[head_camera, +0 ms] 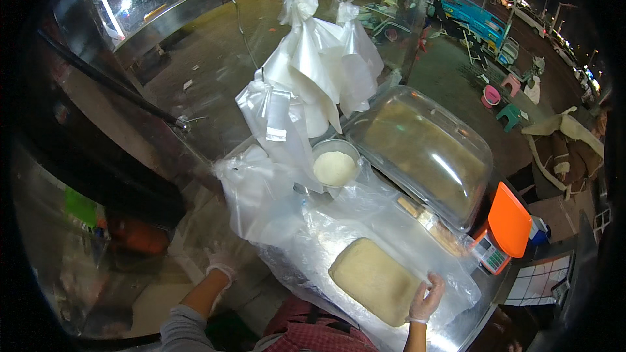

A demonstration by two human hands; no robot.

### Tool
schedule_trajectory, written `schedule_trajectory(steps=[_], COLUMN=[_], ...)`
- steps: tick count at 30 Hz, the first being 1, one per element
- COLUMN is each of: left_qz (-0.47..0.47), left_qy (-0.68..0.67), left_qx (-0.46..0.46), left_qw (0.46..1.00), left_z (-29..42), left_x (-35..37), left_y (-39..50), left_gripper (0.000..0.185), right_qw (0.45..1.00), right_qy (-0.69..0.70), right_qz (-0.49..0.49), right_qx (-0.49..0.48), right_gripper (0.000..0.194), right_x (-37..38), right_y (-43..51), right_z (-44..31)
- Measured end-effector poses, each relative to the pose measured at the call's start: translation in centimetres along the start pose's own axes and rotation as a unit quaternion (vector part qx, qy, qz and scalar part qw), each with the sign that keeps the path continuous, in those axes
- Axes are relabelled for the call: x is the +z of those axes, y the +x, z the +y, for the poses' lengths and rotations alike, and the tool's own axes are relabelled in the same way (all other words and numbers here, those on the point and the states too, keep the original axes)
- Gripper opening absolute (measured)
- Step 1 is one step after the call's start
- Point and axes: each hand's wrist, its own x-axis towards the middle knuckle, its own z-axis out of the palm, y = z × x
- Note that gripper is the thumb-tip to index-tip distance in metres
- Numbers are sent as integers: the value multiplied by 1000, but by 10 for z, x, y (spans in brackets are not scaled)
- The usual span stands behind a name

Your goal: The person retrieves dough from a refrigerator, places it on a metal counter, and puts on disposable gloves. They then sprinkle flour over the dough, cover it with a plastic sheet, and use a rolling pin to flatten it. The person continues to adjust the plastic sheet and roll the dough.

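A thick rectangular slab of pale dough [374, 281] lies on clear plastic sheeting [352, 215] dusted with flour. My right hand [428, 299], in a thin clear glove, is at the slab's right end with its fingers apart and nothing in them. Whether it presses on the dough there is hard to tell. Well to the left of the sheeting, my left hand [221, 260] is also gloved and reaches out past the counter's side. Its fingers are blurred, so their pose is unclear. Beyond the slab stands a metal bowl [336, 162] of white flour.
Bunches of white plastic bags [313, 63] hang from wire hooks over the bowl. A clear domed cover [420, 151] stands behind the sheeting. To the right is a scale with an orange pan [510, 220]. A person in a brown coat [567, 156] is beyond it.
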Motion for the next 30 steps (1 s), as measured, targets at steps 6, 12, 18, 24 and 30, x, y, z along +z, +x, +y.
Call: schedule_trajectory(steps=[6, 12, 18, 24, 30], left_qz=[-190, 183, -40, -115, -67], left_qy=[-267, -359, -201, -294, -337], left_qx=[248, 184, 90, -16, 119], left_qw=[912, 897, 975, 949, 932], left_z=[60, 160, 209, 216, 222], left_x=[-123, -158, -109, -83, -20], left_y=[46, 249, 391, 394, 426], left_gripper=[32, 22, 61, 73, 49], right_qw=[999, 996, 994, 990, 989], right_qy=[-18, -2, -4, -24, -25], right_qz=[37, 44, 32, 27, 17], right_qx=[29, 83, 108, 140, 146], right_gripper=[32, 32, 31, 28, 28], right_x=[-17, -21, -19, -15, -13], right_y=[-20, -29, -29, -34, -31], right_z=[7, 0, -12, -16, -25])
